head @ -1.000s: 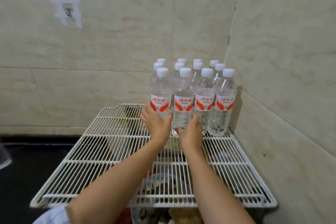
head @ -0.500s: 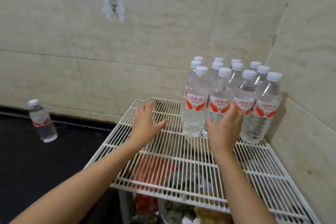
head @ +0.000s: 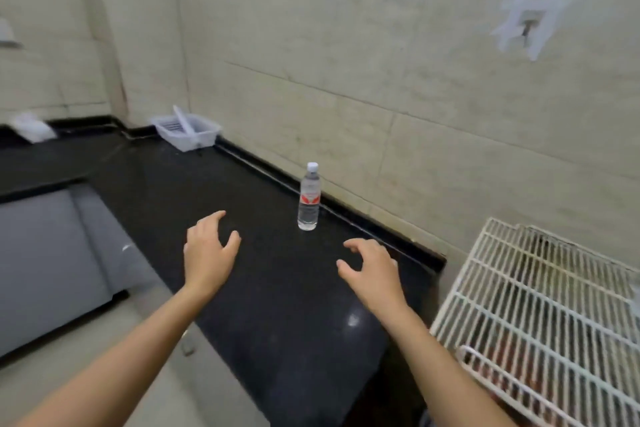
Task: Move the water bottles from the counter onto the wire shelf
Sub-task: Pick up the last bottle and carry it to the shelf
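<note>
1 water bottle point(head: 308, 199) on the black bench point(head: 263, 305), upright, cap up, long axis vertical, red/white label round the middle. It stands at the back edge, just beside the low black upstand under the tiled wall point(head: 381, 80), nearer the bench's right end than the left.

L hand point(head: 207, 250) & R hand point(head: 374, 267) hover over mid-bench, palms down, short of the bottle, not touching it. Fingers point(head: 216, 218) of L spread, loosely curled, holding nothing; R fingers point(head: 356, 244) same. Bottle sits beyond and between them, closer to R.

White plastic basket point(head: 188, 130) at the far back corner by the wall, well apart from the bottle. Blurred white item point(head: 33, 126) far left, can't tell what. Adhesive hook point(head: 526, 24) high on the wall.

Bare bench top from front edge to bottle. White wire shelf point(head: 540, 305) just past the bench's right end, its left edge near it; the part in view is bare wire.
</note>
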